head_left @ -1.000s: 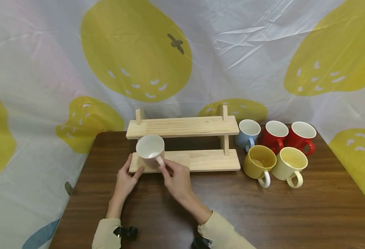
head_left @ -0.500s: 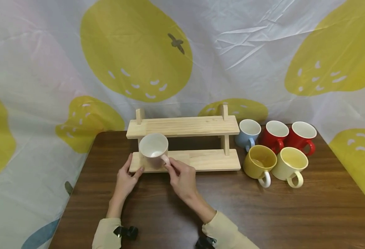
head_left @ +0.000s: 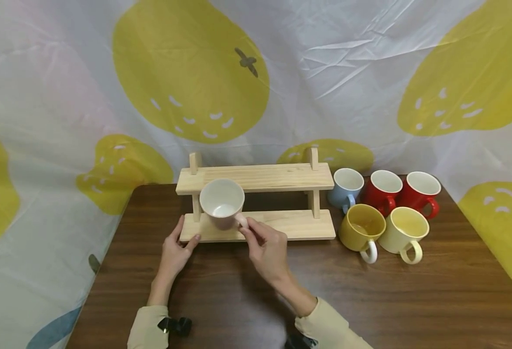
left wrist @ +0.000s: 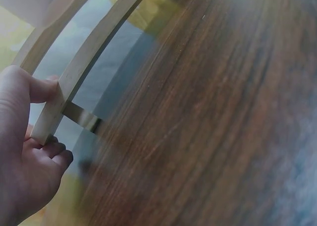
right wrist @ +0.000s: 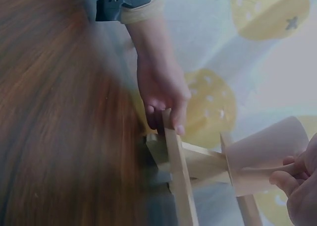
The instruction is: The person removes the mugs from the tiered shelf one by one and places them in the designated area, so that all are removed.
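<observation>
A pale pink mug with a white inside is held by its handle between the thumb and fingers of my right hand. It hangs upright above the left part of the lower board of a two-tier wooden shelf. In the right wrist view the mug appears apart from the lower board. My left hand grips the lower board's left end. The left wrist view shows that thumb on one face of the shelf board and the fingers of the left hand curled beneath.
Right of the shelf stand a light blue mug, two red mugs, a mustard mug and a cream mug on the brown wooden table. A fruit-patterned cloth hangs close behind.
My right hand has carried the pink mug up and to the right, from low over the lower board's left end. The left hand keeps its hold on the shelf.
</observation>
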A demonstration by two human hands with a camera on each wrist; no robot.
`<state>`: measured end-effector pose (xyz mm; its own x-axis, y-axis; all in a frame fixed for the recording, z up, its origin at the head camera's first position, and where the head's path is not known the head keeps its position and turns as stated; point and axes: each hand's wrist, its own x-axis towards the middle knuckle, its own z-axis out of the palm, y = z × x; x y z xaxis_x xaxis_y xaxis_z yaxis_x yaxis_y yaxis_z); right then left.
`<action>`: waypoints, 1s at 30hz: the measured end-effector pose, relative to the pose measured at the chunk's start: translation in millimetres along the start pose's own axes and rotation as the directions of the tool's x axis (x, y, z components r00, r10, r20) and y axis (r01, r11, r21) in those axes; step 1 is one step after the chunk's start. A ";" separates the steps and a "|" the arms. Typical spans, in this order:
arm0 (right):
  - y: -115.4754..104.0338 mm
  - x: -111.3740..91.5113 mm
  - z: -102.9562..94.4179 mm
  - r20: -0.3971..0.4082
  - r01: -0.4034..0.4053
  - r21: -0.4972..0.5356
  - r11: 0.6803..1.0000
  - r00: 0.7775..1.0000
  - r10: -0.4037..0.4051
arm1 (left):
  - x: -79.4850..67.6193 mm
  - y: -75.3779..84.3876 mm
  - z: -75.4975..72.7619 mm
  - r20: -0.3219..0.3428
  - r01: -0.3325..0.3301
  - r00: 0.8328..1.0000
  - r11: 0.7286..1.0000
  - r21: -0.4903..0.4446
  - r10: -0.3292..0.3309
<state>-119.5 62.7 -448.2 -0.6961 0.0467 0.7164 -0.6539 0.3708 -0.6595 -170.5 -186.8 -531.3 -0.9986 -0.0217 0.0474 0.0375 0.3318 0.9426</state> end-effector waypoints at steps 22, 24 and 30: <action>-12.3 4.6 -64.2 -0.017 0.029 -0.030 0.999 0.999 -0.030 | -1.2 1.7 -1.0 0.021 0.001 1.000 1.000 0.024 -0.002; -14.0 6.6 -71.4 -0.022 0.037 -0.041 0.998 0.999 -0.038 | -1.1 1.3 -1.0 0.020 0.000 1.000 1.000 0.026 -0.001; -17.7 17.8 -95.9 -0.021 0.032 -0.117 0.993 0.999 -0.035 | -0.5 0.1 -2.5 0.015 -0.006 1.000 0.999 0.037 0.006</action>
<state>-92.0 145.9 -402.0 -0.6669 0.0528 0.7433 -0.6367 0.4778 -0.6052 -169.8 -189.1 -530.5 -0.9988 -0.0059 0.0480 0.0425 0.3664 0.9295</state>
